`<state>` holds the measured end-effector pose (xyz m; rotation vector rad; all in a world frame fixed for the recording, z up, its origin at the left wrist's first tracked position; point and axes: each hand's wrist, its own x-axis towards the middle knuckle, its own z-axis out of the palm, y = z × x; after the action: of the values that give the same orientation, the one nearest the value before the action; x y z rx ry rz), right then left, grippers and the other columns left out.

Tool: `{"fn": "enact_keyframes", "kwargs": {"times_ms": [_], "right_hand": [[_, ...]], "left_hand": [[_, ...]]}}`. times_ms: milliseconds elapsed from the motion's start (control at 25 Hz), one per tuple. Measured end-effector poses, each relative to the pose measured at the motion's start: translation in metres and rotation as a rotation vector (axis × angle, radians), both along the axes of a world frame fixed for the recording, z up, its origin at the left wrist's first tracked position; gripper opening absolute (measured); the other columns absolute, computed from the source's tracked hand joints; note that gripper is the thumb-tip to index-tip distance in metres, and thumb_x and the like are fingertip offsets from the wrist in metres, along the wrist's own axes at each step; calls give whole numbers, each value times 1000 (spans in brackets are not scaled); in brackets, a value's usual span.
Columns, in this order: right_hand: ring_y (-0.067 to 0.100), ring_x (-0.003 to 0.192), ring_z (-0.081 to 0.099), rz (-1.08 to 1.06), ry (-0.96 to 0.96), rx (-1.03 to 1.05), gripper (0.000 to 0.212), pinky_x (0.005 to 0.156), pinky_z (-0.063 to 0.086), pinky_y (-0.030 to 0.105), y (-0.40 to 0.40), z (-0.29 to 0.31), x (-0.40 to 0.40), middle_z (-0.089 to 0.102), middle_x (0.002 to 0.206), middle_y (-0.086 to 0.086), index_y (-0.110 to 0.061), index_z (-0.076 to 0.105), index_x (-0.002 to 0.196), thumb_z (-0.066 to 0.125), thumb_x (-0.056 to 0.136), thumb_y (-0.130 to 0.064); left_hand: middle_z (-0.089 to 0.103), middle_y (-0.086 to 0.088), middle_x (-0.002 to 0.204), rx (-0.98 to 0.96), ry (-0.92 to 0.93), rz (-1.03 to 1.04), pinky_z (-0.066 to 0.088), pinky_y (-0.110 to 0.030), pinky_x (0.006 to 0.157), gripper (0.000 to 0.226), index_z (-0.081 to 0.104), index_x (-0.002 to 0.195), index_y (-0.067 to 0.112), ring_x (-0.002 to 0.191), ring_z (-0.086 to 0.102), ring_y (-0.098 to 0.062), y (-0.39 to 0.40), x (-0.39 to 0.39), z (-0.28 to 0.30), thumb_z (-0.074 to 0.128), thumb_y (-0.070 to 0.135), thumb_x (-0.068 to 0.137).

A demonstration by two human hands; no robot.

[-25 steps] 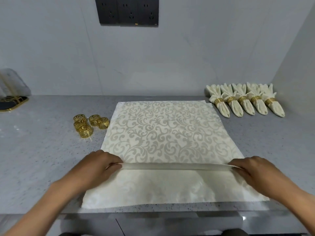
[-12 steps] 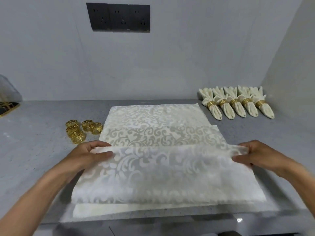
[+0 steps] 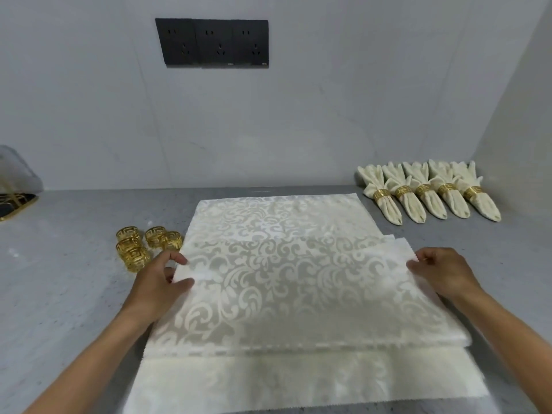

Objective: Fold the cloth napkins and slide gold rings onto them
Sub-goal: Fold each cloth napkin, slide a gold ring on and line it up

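A cream damask napkin [image 3: 286, 282] lies on the grey counter [image 3: 65, 294] with a wide pleat doubled over its middle. My left hand [image 3: 161, 282] pinches the pleat's left end, thumb on top. At the pleat's right end my right hand [image 3: 442, 270] grips the cloth edge. Several loose gold rings [image 3: 143, 243] sit just beyond my left hand, close to the napkin's left edge.
Several folded napkins with gold rings on them [image 3: 427, 192] lie in a row at the back right, by the side wall. A black tray with a gold rim [image 3: 15, 201] sits at the far left. Black wall sockets [image 3: 213, 43] hang above.
Both hands carried the folded edge away from me, laying a wide pleat over the napkin's middle. The view tilted and shifted a little.
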<state>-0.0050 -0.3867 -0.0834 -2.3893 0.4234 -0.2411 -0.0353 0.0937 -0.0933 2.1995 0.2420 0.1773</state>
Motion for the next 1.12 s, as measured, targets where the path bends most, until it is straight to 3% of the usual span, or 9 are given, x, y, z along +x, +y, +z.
{"fn": "enact_keyframes", "kwargs": {"times_ms": [160, 280, 480, 720, 800, 880, 1000, 1040, 1120], "right_hand": [[20, 46, 40, -104, -25, 4, 31, 50, 30, 29, 12, -12, 7, 42, 47, 8, -12, 44, 53, 59, 76, -26], [20, 53, 54, -68, 30, -44, 21, 51, 38, 28, 9, -17, 15, 59, 55, 11, -6, 60, 61, 60, 77, -19], [22, 58, 57, -131, -70, -180, 29, 50, 38, 29, 15, -20, 28, 61, 59, 2, -16, 60, 60, 57, 89, -19], [20, 57, 55, -172, -52, -280, 30, 49, 39, 28, 17, -33, 36, 60, 58, 0, -18, 60, 62, 53, 91, -23], [19, 59, 56, -179, -24, -279, 27, 53, 46, 30, 17, -32, 38, 61, 62, -2, -20, 61, 66, 53, 91, -26], [20, 64, 57, -202, -71, -300, 23, 62, 51, 35, 23, -19, 31, 63, 70, -1, -20, 63, 75, 53, 93, -30], [33, 78, 63, -200, -416, -405, 20, 77, 50, 44, 68, -1, 0, 70, 92, 10, -12, 68, 99, 52, 96, -23], [35, 81, 65, -118, -491, -400, 20, 78, 51, 46, 101, -3, -20, 71, 96, 12, -12, 68, 103, 51, 95, -19], [35, 104, 65, 197, -409, -354, 34, 90, 51, 46, 181, -24, -62, 68, 119, 10, -13, 64, 120, 41, 97, -24]], "left_hand": [[72, 0, 85, 93, -18, -59, 48, -29, 67, 20, 75, 80, 30, 72, 62, -16, 1, 25, -10, 77, 10, 81], [68, 4, 82, 182, -17, -26, 45, -25, 65, 20, 75, 88, 30, 71, 59, -9, 1, 25, -18, 72, 10, 84], [71, 2, 97, 351, -183, 38, 44, -28, 74, 14, 77, 99, 19, 86, 62, -17, -5, 26, -32, 72, 16, 86], [68, -6, 88, 512, -231, 3, 46, -35, 69, 7, 76, 92, 11, 83, 63, -29, -7, 27, -38, 71, 9, 86], [65, -10, 97, 663, -263, 0, 48, -40, 70, 11, 75, 93, 8, 88, 61, -33, -11, 20, -30, 65, 11, 89], [61, -12, 121, 852, -317, -64, 46, -47, 84, 26, 72, 107, 10, 107, 57, -34, -26, 1, -22, 52, 20, 94], [22, 2, 162, 705, -196, -249, 7, -39, 119, 62, 40, 148, 26, 149, 17, -15, -76, -34, -20, 12, 48, 97], [3, 8, 164, 640, -140, -302, -7, -33, 119, 73, 22, 155, 27, 149, -3, -8, -92, -44, -24, -2, 53, 91], [-16, 13, 161, 622, -35, -344, -15, -25, 116, 88, 3, 157, 27, 146, -18, -4, -111, -54, -38, -18, 58, 77]]}}
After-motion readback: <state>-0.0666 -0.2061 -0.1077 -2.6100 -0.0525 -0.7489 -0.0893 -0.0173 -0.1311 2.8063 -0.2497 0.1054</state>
